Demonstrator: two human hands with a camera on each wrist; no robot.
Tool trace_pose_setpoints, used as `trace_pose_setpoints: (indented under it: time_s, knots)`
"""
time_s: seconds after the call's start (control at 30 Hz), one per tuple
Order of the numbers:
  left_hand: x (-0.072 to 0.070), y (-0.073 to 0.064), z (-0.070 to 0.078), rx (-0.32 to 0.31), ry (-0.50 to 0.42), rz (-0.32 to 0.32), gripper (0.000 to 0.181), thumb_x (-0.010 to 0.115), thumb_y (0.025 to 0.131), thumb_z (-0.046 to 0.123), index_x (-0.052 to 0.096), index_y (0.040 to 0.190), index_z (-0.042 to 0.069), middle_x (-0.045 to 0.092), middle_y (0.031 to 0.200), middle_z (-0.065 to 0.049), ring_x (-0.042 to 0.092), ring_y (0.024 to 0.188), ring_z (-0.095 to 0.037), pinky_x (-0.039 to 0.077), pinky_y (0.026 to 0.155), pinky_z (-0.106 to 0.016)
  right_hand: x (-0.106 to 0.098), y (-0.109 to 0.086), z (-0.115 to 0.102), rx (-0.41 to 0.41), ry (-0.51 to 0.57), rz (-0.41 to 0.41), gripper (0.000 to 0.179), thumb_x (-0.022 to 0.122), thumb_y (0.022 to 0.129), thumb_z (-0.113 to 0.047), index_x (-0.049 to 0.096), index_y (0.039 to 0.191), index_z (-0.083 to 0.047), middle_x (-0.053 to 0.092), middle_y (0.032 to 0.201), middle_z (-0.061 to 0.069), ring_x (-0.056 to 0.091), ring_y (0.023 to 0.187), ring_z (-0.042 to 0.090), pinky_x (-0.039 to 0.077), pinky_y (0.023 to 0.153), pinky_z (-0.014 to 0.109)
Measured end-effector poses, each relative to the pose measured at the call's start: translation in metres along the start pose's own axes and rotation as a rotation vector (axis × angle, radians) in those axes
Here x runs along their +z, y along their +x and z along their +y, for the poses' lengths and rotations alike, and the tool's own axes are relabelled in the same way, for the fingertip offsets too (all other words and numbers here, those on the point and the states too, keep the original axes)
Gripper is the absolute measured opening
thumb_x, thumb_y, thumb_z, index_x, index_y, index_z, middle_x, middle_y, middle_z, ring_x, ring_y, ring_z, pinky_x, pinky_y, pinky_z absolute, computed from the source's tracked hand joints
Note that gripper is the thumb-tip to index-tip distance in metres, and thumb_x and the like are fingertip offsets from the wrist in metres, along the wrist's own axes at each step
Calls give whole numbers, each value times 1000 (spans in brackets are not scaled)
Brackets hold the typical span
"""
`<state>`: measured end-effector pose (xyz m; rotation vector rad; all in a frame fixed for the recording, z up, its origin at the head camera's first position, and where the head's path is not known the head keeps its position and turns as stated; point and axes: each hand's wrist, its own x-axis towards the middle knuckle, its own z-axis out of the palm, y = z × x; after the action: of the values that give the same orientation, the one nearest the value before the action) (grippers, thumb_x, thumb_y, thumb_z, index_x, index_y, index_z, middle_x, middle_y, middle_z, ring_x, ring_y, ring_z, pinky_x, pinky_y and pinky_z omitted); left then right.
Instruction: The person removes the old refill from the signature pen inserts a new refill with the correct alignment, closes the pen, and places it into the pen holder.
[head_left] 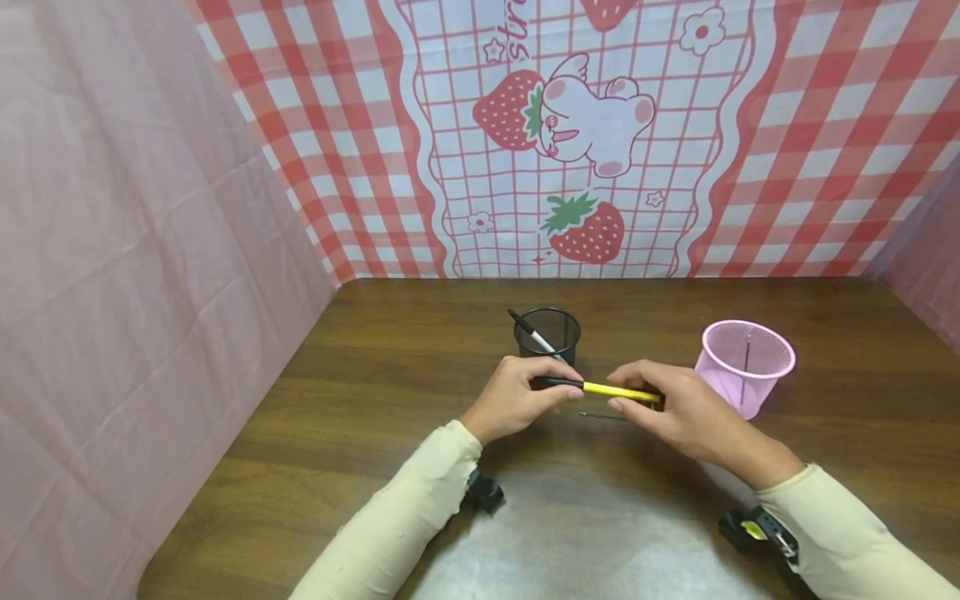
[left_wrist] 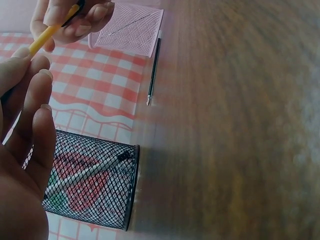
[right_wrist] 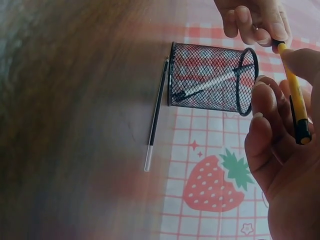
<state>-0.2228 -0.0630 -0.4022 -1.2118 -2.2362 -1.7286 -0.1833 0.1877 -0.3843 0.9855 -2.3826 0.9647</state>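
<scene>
Between both hands, above the table, is a yellow and black pen (head_left: 618, 392). My left hand (head_left: 513, 396) pinches its black end between thumb and fingers. The right hand (head_left: 693, 412) pinches the yellow barrel near the other end, which in the right wrist view has a black clip and tip (right_wrist: 302, 134). Below the hands a thin dark pen refill (left_wrist: 154, 70) lies on the table, with a metal point at one end and a clear section at the other. Behind the left hand stands a black mesh cup (right_wrist: 210, 102) holding a slanted white pen (head_left: 542, 340) with black ends.
A pink mesh cup (head_left: 731, 387) stands behind the right hand; I cannot tell whether the dark line in it is a seam or a rod. The brown table (head_left: 360, 400) ends at a checked strawberry cloth (head_left: 360, 167). A pale pink cloth (head_left: 135, 250) hangs left.
</scene>
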Motion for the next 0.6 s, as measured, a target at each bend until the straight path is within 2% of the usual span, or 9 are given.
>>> trace_pose_setpoints:
  time_s: [0.1, 0.2, 0.4, 0.6]
  knots:
    - [-1, 0, 0, -2, 7, -1, 14, 77, 89, 10, 75, 103, 8, 73, 89, -4, 68, 60, -21, 59, 56, -31, 0, 0, -1, 21, 6, 8, 31, 83, 79, -3, 68, 104, -15, 66, 90, -13, 59, 73, 4, 48, 65, 16]
    - [-2, 0, -1, -10, 0, 0, 14, 76, 90, 14, 76, 104, 9, 73, 87, -4, 68, 60, -19, 57, 55, -29, 0, 1, 1, 9, 2, 27, 34, 85, 76, -1, 66, 101, -14, 64, 86, -12, 57, 71, 4, 47, 61, 18]
    - [-5, -1, -2, -53, -58, 7, 15, 74, 93, 15, 75, 106, 7, 75, 86, -2, 67, 61, -16, 58, 57, -33, 0, 1, 5, -95, -41, 83, 36, 83, 71, 5, 66, 96, -14, 62, 85, -11, 53, 67, 4, 43, 56, 16]
    - [-6, -1, -1, -53, -69, 6, 15, 74, 93, 14, 74, 106, 6, 75, 86, 1, 66, 60, -15, 59, 58, -35, 2, 2, 6, -169, -55, 115, 36, 82, 70, 7, 68, 94, -15, 63, 86, -10, 53, 70, 4, 43, 58, 17]
